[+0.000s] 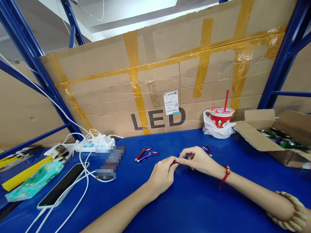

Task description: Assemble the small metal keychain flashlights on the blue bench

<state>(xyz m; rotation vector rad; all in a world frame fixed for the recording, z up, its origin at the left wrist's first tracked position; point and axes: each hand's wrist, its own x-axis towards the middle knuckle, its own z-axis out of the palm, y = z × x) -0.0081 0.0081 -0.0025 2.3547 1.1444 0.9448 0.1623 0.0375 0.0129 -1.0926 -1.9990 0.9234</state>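
My left hand [163, 174] is closed around a small red piece [174, 162], most of it hidden by the fingers. Thumb and forefinger of my right hand [196, 159] pinch together at the end of that piece; what lies between them is too small to make out. Left of the hands lie a red penlight with a carabiner [143, 154] and a purple penlight with a carabiner [147, 157], side by side. A blue metal item [180, 154] shows partly behind my right fingers. Beyond my right wrist is a red carabiner [207, 149].
At the right stands an open cardboard box [289, 157] of pen-like items. A red drink cup [220, 118] in a plastic bag stands at the back. On the left are a phone [64, 184], white cables, a power strip [94, 144] and a turquoise packet [36, 181].
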